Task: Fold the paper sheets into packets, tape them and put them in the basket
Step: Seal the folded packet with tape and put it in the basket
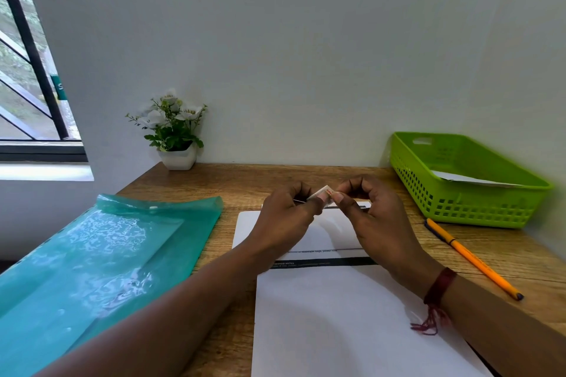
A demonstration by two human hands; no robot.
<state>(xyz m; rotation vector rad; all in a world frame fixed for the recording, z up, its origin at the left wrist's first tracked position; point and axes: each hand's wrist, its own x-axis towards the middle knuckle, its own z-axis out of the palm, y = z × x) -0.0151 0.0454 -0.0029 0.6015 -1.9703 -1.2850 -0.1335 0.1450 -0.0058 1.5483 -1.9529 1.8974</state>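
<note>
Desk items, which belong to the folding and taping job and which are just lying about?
Job: paper sheets, small strip (likely tape) pinched by left hand and right hand, green basket, white paper inside.
Lying about: teal folder, orange pen, potted plant.

White paper sheets [337,330] lie flat on the table [232,180], overlapping; a dark printed band crosses one of them. Small pale strip [322,194] with red marks is above the sheets, pinched between left hand [284,217] and right hand [376,217]. Green perforated basket [459,211] stands upright at far right. One white folded paper [468,180] lies inside.
</note>
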